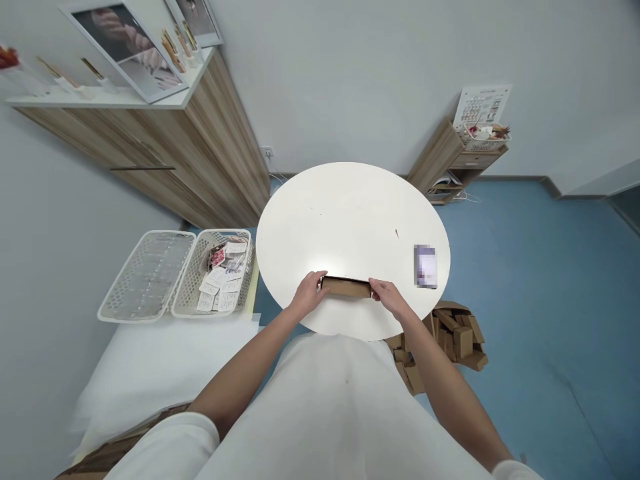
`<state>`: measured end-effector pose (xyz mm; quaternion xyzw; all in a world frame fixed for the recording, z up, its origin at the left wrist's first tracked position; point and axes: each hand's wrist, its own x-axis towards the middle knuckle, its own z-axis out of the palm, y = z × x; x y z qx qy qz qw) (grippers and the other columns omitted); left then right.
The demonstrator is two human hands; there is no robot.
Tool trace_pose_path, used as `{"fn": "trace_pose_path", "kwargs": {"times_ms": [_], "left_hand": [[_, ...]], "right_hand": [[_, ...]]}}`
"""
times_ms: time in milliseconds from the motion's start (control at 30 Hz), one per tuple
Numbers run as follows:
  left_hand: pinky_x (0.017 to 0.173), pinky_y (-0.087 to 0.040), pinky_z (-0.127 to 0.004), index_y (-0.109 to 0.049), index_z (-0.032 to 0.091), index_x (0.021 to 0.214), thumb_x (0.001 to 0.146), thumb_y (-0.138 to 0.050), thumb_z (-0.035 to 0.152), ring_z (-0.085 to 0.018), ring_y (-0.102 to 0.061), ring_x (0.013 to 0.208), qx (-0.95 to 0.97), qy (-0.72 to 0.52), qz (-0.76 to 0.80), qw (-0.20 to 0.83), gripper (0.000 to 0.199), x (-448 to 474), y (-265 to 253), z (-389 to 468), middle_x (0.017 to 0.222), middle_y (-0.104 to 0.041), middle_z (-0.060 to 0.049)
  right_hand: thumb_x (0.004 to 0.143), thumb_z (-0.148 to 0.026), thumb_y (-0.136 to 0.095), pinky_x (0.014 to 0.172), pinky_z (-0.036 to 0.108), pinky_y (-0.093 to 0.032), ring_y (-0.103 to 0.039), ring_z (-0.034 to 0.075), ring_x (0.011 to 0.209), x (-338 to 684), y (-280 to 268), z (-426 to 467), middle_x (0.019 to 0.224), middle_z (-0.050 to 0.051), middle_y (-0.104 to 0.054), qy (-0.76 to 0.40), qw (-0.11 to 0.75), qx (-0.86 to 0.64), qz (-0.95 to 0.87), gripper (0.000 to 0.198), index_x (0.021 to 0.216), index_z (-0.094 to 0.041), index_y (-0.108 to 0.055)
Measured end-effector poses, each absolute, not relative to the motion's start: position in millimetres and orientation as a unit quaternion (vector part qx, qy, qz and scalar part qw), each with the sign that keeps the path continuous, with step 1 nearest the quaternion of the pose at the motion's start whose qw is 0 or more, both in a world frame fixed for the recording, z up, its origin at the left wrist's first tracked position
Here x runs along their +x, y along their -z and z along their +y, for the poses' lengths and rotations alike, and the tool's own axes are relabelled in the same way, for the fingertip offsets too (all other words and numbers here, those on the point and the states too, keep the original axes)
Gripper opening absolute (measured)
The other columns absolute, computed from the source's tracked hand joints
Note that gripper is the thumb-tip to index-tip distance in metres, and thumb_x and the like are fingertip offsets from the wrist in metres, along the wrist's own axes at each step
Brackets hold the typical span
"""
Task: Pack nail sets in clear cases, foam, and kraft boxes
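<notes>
Purple item [425, 267] an unreadable blur

Beneath and beyond both hands spreads a white oval table [345, 207], bearing a pixelated purple-and-white item [425, 266] to the right of the right hand [384, 297] and a tiny reddish scrap [397, 233] beyond that hand. Well to the left of the left hand [310, 293], a low white-covered surface [170, 373] carries two perforated white baskets [175, 285] side by side at its far end. The blue floor [530, 280], right of the right hand, holds a cardboard carton [475, 361] filled with small brown boxes [463, 341].
</notes>
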<state>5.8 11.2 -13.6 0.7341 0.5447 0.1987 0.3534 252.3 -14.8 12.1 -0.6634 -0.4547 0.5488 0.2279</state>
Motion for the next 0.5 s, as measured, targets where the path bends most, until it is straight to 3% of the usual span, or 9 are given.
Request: {"fn": "trace_pose_path", "kwargs": {"times_ms": [267, 500], "left_hand": [[0.067, -0.045, -0.027, -0.052, 0.022, 0.107, 0.068, -0.055, 0.022, -0.012, -0.050, 0.066, 0.688, -0.207, 0.546, 0.431, 0.039, 0.0, 14.6, 12.7, 0.080, -0.054, 0.000], [0.068, -0.044, -0.028, -0.054, 0.021, 0.106, 0.068, -0.055, 0.023, -0.013, -0.051, 0.069, 0.705, -0.209, 0.537, 0.413, 0.038, -2.1, 10.6, 11.5, 0.080, -0.055, -0.001]], "right_hand": [[0.072, -0.062, -0.037, 0.055, 0.025, -0.035, -0.043, 0.013, 0.057, 246.7, -9.3, -16.0, 0.056, -0.001, -0.045, -0.538, 0.243, -0.670, -0.450, 0.045, 0.056, -0.020, -0.042], [0.075, -0.054, -0.039, 0.057, 0.025, -0.036, -0.042, 0.012, 0.058, 244.6, -12.2, -17.7, 0.060, -0.001, -0.047, -0.535, 0.254, -0.659, -0.463, 0.039, 0.062, -0.019, -0.051]]}}
